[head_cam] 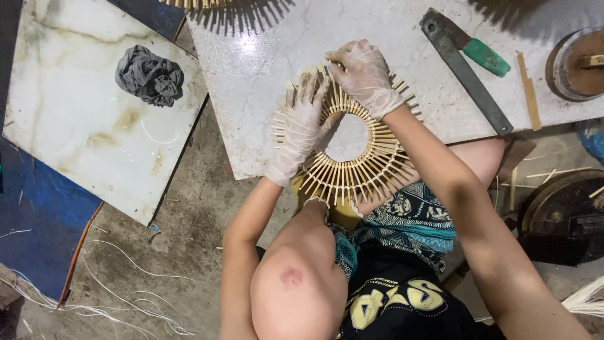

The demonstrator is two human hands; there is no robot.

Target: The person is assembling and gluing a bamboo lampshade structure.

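Hands in pale gloves work a sunburst ring of bamboo sticks [352, 160] lying at the near edge of a marble slab [264, 69]. Left hand [301, 129] presses flat, fingers spread, on the ring's left side. Right hand [365, 75] pinches sticks at its top. Green-handled blade [469, 66] lies to the right, a grey rag [150, 75] well off left.

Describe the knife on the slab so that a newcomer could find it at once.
Start at the white marble slab under the gloved hands. Look to its right side, beyond the bamboo ring. The knife lies slanted there: a long grey blade with a green handle, unlike the pale stick beside it.
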